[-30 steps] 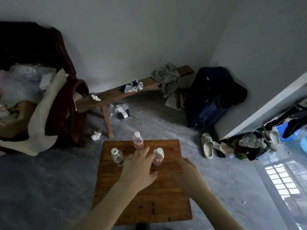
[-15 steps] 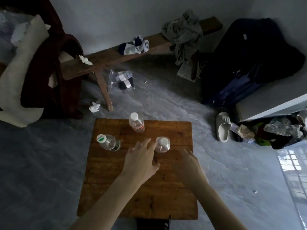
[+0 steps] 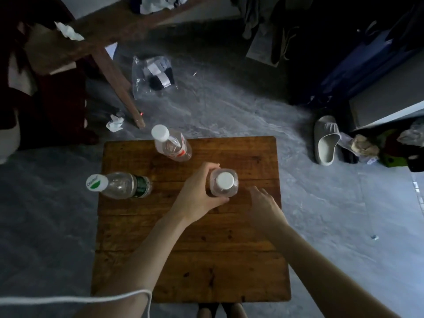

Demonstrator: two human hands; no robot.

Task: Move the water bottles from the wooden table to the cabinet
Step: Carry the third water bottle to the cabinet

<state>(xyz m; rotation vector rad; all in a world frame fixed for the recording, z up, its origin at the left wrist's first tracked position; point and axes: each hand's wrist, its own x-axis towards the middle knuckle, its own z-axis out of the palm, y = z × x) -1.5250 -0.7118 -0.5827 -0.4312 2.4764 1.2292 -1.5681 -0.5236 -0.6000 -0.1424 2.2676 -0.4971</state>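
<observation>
Water bottles stood three to the square brown wooden table (image 3: 190,260), all of clear plastic: one with a plain white cap (image 3: 223,182) near the table's middle, one with a white cap and red label (image 3: 172,144) at about eleven o'clock from it by the far edge, and one with a green-and-white cap and dark green label (image 3: 119,184) at nine o'clock, at the left edge. The left hand (image 3: 199,193) was wrapped round the body of the middle bottle, fingers curled over its far side and thumb along its near side, clamped on it while it appeared to rest upright on the wood. The right hand (image 3: 263,203) hovered at three o'clock from that bottle, just beside it, fingers loosely apart and holding nothing. No cabinet showed from where I stood, so none of the carrying was yet done. To my eye these small bottles would be light, and how full they were I could not tell in the dim light. Thin plastic gives under a squeeze and can be slick, so a firm hold round the mid-body, below the shoulder, seemed soundest, or the neck under the cap. The cluttered grey floor (image 3: 229,106), with a pale slipper (image 3: 325,143) lying at two o'clock, looked a likely place to trip.
</observation>
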